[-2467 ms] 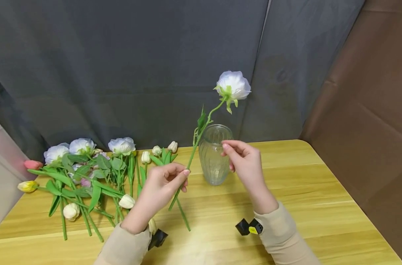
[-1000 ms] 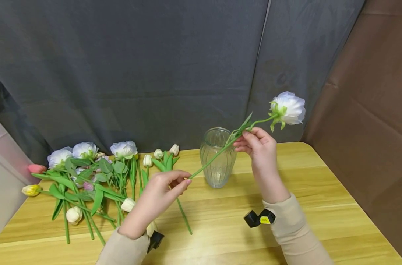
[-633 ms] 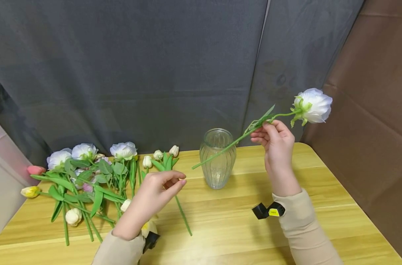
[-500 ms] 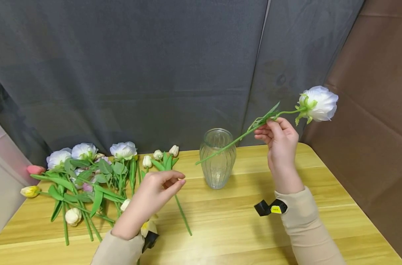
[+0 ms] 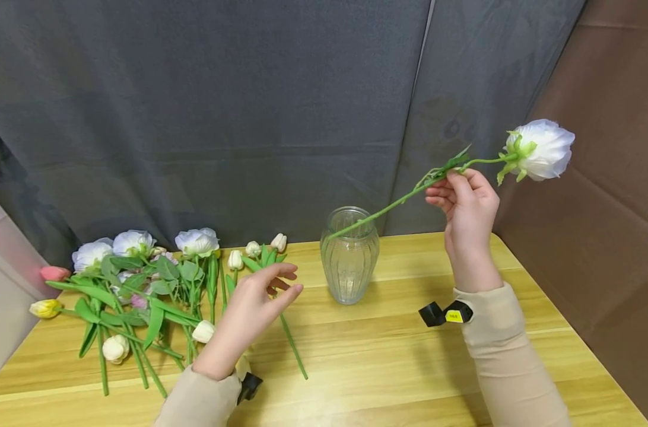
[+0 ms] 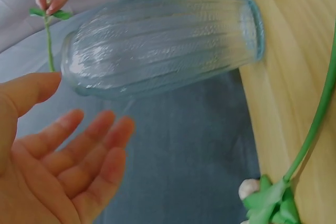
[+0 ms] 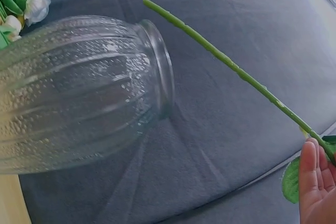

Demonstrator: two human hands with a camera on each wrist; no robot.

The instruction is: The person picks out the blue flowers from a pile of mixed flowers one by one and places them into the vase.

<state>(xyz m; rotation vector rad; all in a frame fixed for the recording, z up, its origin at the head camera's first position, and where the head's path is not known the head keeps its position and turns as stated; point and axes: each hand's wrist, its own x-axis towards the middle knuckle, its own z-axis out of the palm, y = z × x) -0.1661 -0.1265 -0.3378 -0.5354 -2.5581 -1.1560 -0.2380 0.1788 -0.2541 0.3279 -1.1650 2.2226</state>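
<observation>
My right hand [image 5: 473, 219] pinches the upper stem of a long-stemmed artificial flower [image 5: 543, 151] with a full white, bluish-tinted bloom. The bloom points up to the right, and the stem slants down to the left. Its bare lower end [image 7: 152, 4] is beyond the mouth of the ribbed clear glass vase [image 7: 84, 93] in the right wrist view; in the head view it overlaps the upper part of the upright vase [image 5: 351, 267]. My left hand [image 5: 257, 308] is left of the vase, fingers relaxed and spread, holding nothing; the left wrist view shows its bare palm [image 6: 47, 182].
A heap of artificial flowers lies on the left of the wooden table [image 5: 409, 379], with white blooms [image 5: 197, 241], a yellow tulip [image 5: 45, 308] and a pink tulip [image 5: 54, 273]. Several white tulips [image 5: 235, 260] lie nearer the vase. A dark grey curtain [image 5: 222, 118] hangs behind.
The left hand has let go of the stem, and its fingers have spread. The right hand took the stem and carried the flower right and up, its lower end now near the vase's mouth.
</observation>
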